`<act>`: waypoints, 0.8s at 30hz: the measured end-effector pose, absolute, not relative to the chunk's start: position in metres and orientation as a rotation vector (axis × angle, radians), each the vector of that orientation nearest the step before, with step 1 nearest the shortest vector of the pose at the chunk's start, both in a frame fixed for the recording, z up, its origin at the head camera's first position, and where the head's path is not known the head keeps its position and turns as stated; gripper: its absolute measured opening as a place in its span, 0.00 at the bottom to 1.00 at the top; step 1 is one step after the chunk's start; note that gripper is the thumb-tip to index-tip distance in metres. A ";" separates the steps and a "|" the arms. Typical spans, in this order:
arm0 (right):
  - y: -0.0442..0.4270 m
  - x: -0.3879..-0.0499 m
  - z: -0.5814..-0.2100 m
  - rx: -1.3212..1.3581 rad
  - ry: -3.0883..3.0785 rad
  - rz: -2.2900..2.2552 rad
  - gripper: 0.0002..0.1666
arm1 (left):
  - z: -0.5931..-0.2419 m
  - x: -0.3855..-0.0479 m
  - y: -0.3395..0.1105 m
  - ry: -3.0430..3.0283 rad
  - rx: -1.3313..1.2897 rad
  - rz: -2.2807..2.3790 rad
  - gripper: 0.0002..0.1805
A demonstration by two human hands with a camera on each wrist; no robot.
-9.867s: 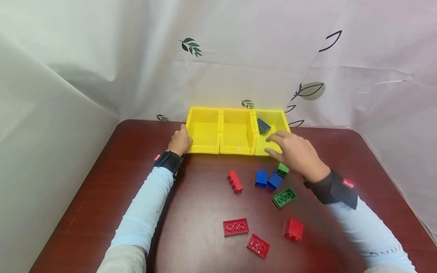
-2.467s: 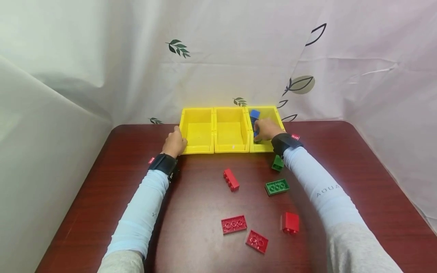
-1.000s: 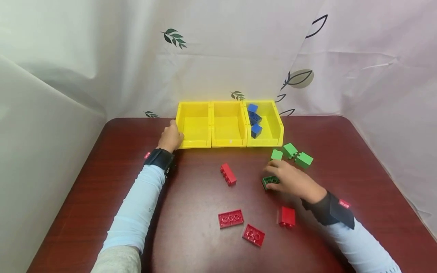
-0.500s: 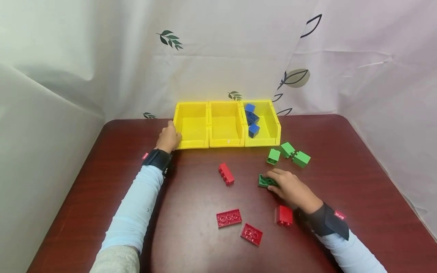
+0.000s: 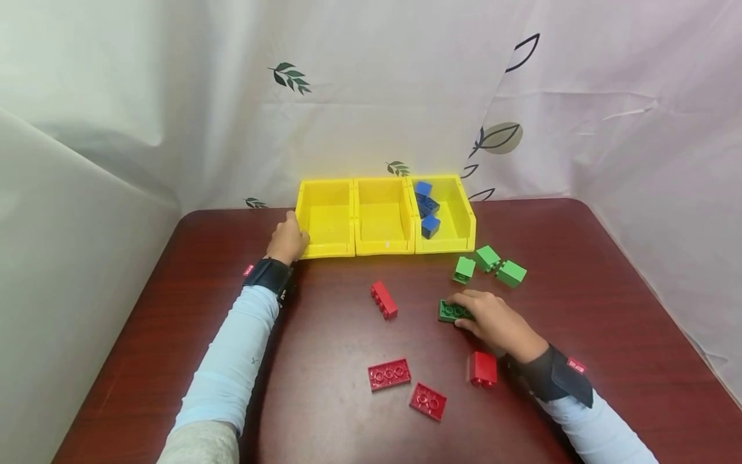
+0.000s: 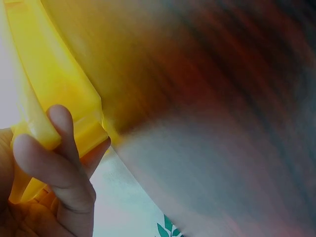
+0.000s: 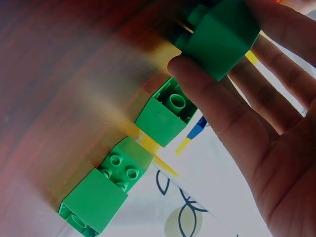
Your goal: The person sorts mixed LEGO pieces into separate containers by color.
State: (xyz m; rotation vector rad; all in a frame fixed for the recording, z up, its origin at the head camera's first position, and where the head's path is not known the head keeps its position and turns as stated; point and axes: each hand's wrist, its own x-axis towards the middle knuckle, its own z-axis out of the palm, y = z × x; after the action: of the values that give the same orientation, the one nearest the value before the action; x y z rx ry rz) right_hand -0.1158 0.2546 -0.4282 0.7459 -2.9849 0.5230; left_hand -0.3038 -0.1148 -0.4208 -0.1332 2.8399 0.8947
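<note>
So the right hand (image 5: 495,319) is pinching the dark green toy brick (image 5: 454,311) between thumb and fingers, low over the table (image 5: 324,361). The head cam shows that brick's hollow underside facing up; only the right wrist cam shows its studs, pointing tableward. Going clockwise from it: three light green bricks (image 5: 488,258) at 12 to 2, a chunky red brick (image 5: 484,368) at 5, two upturned red bricks (image 5: 390,375) around 7, a slim red brick (image 5: 384,301) at 9, and blue bricks (image 5: 430,226) in the right-hand yellow bin (image 5: 458,245) near 12.

Left hand (image 5: 286,240) is up at 10. Head cam basically gives you its back, but the left wrist cam catches its fingers wrapped round the left-hand yellow bin's (image 5: 330,250) wall.
</note>
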 end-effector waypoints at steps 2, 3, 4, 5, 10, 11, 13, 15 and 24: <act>0.253 -0.119 -0.426 0.753 -2.976 0.527 0.27 | -0.421 -0.304 -0.115 2.842 -0.125 0.887 0.27; 0.252 -0.121 -0.424 0.757 -2.965 0.530 0.28 | -0.421 -0.304 -0.116 2.843 -0.118 0.884 0.27; 0.251 -0.124 -0.421 0.760 -2.955 0.540 0.30 | -0.420 -0.304 -0.116 2.844 -0.112 0.883 0.27; 0.248 -0.128 -0.417 0.767 -2.939 0.546 0.32 | -0.420 -0.304 -0.116 2.846 -0.105 0.886 0.27; 0.221 -0.167 -0.382 0.797 -2.881 0.553 0.33 | -0.418 -0.303 -0.119 2.868 -0.095 0.887 0.27; 0.213 -0.177 -0.373 0.796 -2.882 0.545 0.32 | -0.418 -0.303 -0.120 2.875 -0.099 0.882 0.26; 0.197 -0.199 -0.358 0.779 -2.905 0.544 0.30 | -0.418 -0.303 -0.120 2.873 -0.116 0.880 0.26; 0.182 -0.221 -0.345 0.735 -2.946 0.557 0.27 | -0.419 -0.302 -0.120 2.866 -0.126 0.880 0.25; 0.138 -0.305 -0.327 0.522 -3.155 0.468 0.24 | -0.422 -0.303 -0.113 2.847 -0.153 0.937 0.25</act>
State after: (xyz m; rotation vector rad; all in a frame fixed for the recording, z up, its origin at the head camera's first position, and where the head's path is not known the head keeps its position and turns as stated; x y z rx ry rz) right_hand -0.3053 0.1382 -0.3266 0.5221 -3.1545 0.4683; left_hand -0.3027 -0.1127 -0.4216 -0.1534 2.8470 0.9368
